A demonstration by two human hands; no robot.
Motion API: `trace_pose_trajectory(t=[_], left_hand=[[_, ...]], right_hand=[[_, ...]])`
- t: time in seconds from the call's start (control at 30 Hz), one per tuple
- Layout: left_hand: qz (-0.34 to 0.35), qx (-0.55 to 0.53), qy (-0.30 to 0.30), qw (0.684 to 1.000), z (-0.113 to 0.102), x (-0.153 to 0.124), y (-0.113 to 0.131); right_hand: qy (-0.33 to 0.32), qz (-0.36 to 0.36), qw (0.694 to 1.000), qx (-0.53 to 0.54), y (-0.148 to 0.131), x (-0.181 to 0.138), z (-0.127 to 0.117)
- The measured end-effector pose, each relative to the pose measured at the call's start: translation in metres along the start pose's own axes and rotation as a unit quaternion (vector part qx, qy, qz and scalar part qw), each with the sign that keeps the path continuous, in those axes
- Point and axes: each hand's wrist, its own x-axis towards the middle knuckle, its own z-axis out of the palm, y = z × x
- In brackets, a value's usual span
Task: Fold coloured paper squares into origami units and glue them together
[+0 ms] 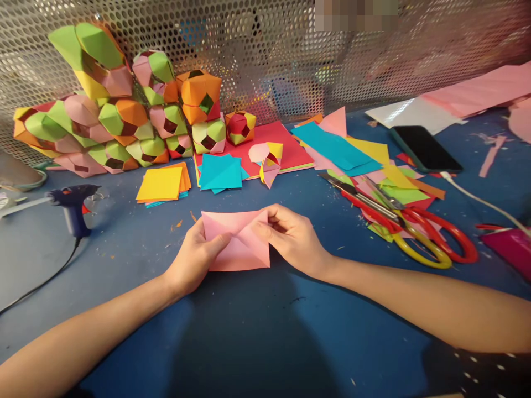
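Observation:
Between my two hands is a pink square of paper (240, 251) with crease lines meeting near its middle. My left hand (199, 251) grips its left edge, thumb on top and the other fingers underneath. At the upper right corner, my right hand (292, 235) pinches the paper between thumb and fingers. Just beyond lie a stack of blue paper squares (220, 172), a stack of yellow and orange squares (160, 183), and a partly assembled folded-paper piece (267, 157) in pink and yellow.
Several folded-paper balls (124, 119) are piled at the back left against a perforated metal panel (265, 50). A glue gun (74, 207) stands at left. To the right are scissors (415, 224), a utility knife (360, 199), paper scraps (340, 152) and a phone (425, 148) with a white cable.

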Motion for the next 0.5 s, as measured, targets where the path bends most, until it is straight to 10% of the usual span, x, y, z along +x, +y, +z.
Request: trace_pose_trajectory(t=[0.33, 0.5], left_hand=[[0.059, -0.109, 0.082, 0.989, -0.006, 0.008, 0.005], [0.004, -0.025, 0.026, 0.999, -0.013, 0.01, 0.014]], right_hand=[[-0.05, 0.063, 0.996, -0.029, 0.002, 0.005, -0.001], [-0.133, 0.068, 0.987, -0.059, -0.008, 0.009, -0.008]])
